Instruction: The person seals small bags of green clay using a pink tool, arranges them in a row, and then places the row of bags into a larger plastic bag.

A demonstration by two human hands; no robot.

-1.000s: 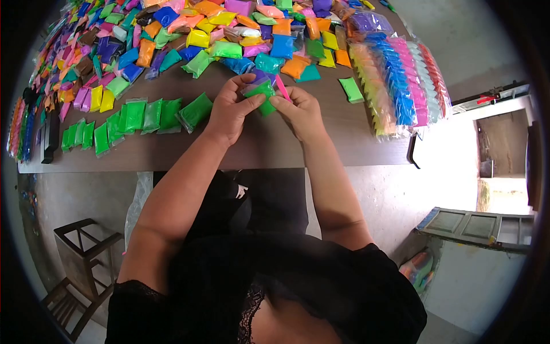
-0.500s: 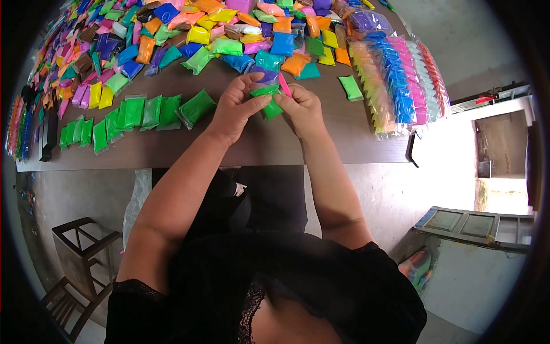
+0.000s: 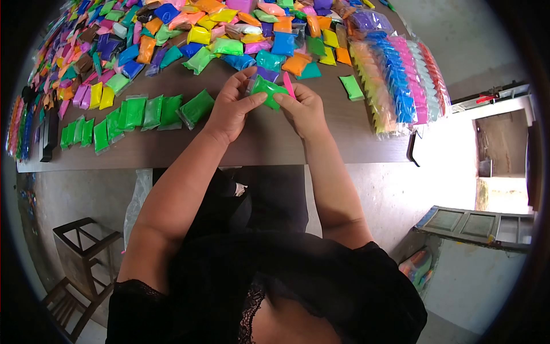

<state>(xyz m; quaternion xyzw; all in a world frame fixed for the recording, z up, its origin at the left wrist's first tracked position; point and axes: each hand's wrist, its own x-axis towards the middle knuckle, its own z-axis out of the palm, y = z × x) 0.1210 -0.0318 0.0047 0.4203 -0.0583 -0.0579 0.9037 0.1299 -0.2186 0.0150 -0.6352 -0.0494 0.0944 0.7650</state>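
Note:
Near the middle of the table, my left hand (image 3: 234,109) grips the left side of a green packet (image 3: 268,92) between thumb and fingers. My right hand (image 3: 303,109) pinches the same packet at its right lower edge. A slim pink tool (image 3: 288,85) sticks up from my right hand's fingers. Just beyond the packet lies a purple packet (image 3: 267,73), partly hidden by it. Left of my left hand, a larger green packet (image 3: 197,106) lies at the end of a row of green packets (image 3: 134,112).
A heap of many-coloured packets (image 3: 229,47) covers the back of the table (image 3: 344,143). Strips of wrapped packets (image 3: 395,80) lie at the right, beside a single green packet (image 3: 351,88). A wooden chair (image 3: 86,252) stands on the floor at the lower left.
The green packet in my hands has tilted up and lies flatter across my fingertips. My left fingers have shifted slightly up and left; the pink tool stays in my right hand.

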